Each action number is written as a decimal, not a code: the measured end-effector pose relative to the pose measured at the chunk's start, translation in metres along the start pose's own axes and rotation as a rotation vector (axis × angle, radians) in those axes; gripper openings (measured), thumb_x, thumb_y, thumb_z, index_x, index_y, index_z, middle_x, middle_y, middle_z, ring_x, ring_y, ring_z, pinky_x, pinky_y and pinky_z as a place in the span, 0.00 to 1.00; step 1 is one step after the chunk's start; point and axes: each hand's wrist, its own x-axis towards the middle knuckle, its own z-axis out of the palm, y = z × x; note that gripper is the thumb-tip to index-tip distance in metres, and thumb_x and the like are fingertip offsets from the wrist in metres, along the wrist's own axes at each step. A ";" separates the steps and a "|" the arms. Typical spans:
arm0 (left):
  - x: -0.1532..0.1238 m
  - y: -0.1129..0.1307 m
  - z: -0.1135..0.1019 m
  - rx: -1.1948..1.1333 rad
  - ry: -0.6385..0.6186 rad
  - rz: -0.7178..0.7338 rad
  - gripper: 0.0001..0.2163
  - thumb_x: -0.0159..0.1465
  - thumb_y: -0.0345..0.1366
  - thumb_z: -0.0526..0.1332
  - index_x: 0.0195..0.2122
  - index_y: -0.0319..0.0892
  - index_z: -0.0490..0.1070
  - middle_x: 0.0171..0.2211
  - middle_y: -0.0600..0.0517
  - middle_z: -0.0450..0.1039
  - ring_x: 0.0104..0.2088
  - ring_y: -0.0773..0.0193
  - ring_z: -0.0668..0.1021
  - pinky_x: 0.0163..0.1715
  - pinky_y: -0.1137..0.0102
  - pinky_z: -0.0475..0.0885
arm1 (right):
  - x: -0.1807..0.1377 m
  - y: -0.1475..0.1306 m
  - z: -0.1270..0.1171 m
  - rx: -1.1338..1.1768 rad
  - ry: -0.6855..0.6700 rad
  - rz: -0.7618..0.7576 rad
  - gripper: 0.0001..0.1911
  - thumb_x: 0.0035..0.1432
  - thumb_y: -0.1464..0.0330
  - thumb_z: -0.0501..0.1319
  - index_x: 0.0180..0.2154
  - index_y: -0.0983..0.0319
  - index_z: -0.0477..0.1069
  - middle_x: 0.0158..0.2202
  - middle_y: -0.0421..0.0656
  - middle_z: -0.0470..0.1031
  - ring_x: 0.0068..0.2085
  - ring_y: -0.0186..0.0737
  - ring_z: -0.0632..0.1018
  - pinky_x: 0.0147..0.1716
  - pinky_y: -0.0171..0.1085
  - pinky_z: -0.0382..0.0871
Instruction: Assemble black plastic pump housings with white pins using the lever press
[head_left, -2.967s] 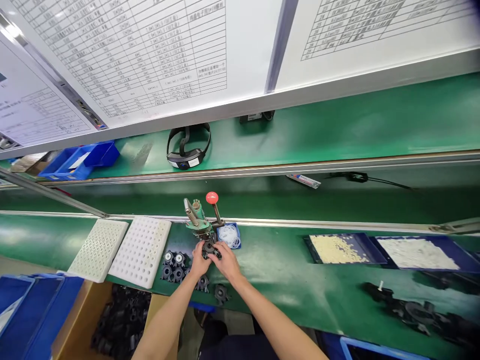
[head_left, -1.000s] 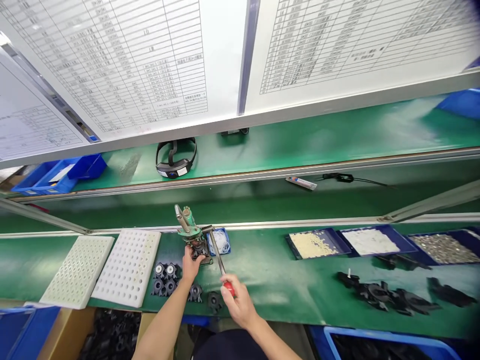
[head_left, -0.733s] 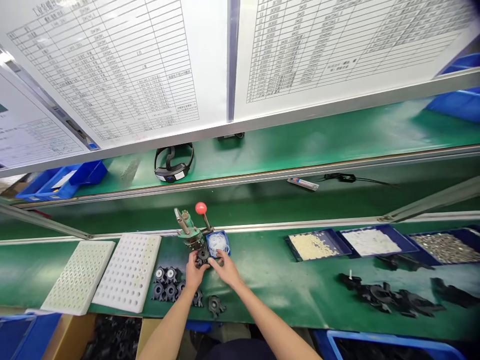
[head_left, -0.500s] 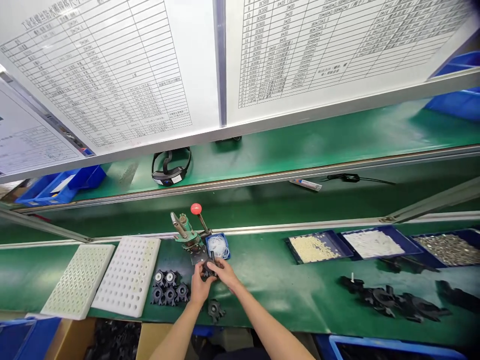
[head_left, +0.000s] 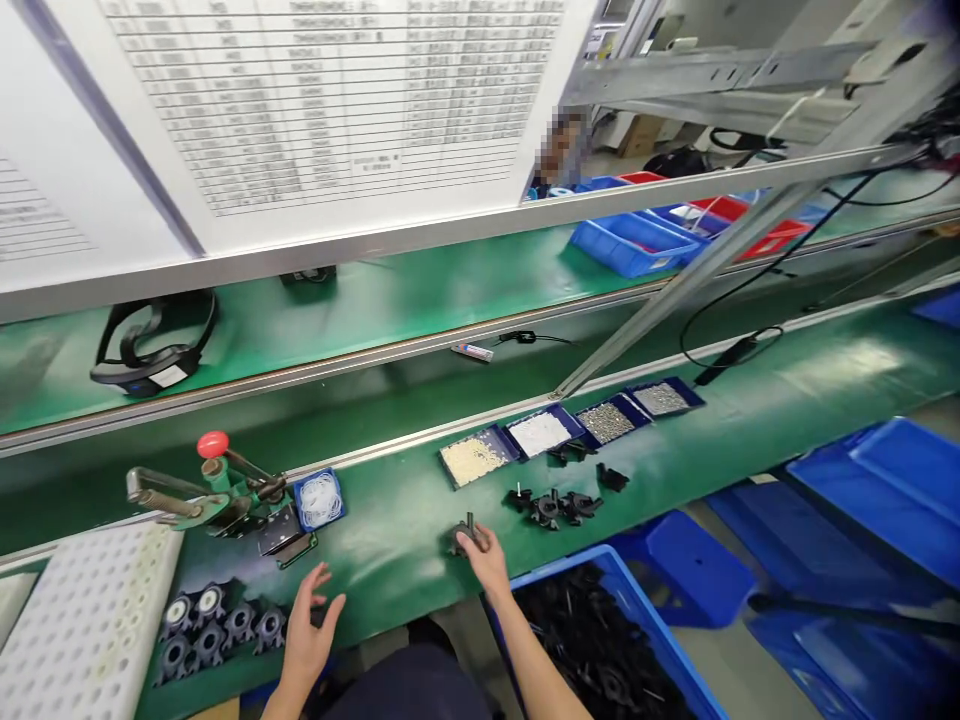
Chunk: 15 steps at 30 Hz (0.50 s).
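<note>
My right hand (head_left: 489, 562) grips a black plastic part (head_left: 460, 537) with a short upright stub, over the green bench (head_left: 397, 540) in front of the tray of cream pieces. My left hand (head_left: 309, 628) is open with its fingers apart, holding nothing that I can see. Behind its thumb a dark part is half hidden. Left of that hand stand several round black housings (head_left: 210, 640), two with white centres. Beyond it is a green hand press (head_left: 221, 500) with a red ball knob, beside a small blue tray of white rings (head_left: 320, 499).
Shallow trays of cream pieces (head_left: 472, 458), white pieces (head_left: 538, 433) and small metal parts (head_left: 606, 423) line the back. Loose black parts (head_left: 551, 508) lie before them. A blue crate (head_left: 626, 580) of black parts stands below the front edge. White perforated boards (head_left: 82, 610) lie left.
My view has swung right. Both hands were together on a black part by the press; now they are apart, the right one farther right with a black part, the left one open.
</note>
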 end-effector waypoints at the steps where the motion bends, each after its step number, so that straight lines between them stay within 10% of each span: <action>1: -0.005 -0.004 0.000 0.006 -0.008 -0.018 0.27 0.70 0.48 0.64 0.69 0.51 0.62 0.64 0.43 0.71 0.58 0.48 0.79 0.47 0.59 0.80 | 0.011 0.000 -0.022 -0.021 0.063 0.008 0.41 0.33 0.51 0.80 0.48 0.62 0.73 0.46 0.54 0.83 0.53 0.61 0.82 0.55 0.51 0.77; 8: -0.022 0.001 0.010 -0.007 0.032 -0.082 0.21 0.67 0.52 0.65 0.56 0.48 0.77 0.54 0.43 0.78 0.47 0.49 0.84 0.42 0.59 0.82 | 0.065 -0.015 -0.127 -0.154 0.173 -0.004 0.33 0.34 0.51 0.75 0.40 0.65 0.81 0.42 0.53 0.84 0.53 0.65 0.81 0.58 0.50 0.75; 15: -0.037 0.013 0.015 0.026 -0.063 -0.165 0.18 0.67 0.56 0.63 0.45 0.50 0.83 0.56 0.42 0.78 0.53 0.44 0.81 0.44 0.55 0.82 | 0.066 -0.036 -0.145 -0.359 0.354 -0.170 0.40 0.39 0.44 0.73 0.47 0.66 0.82 0.49 0.60 0.81 0.54 0.71 0.78 0.59 0.57 0.71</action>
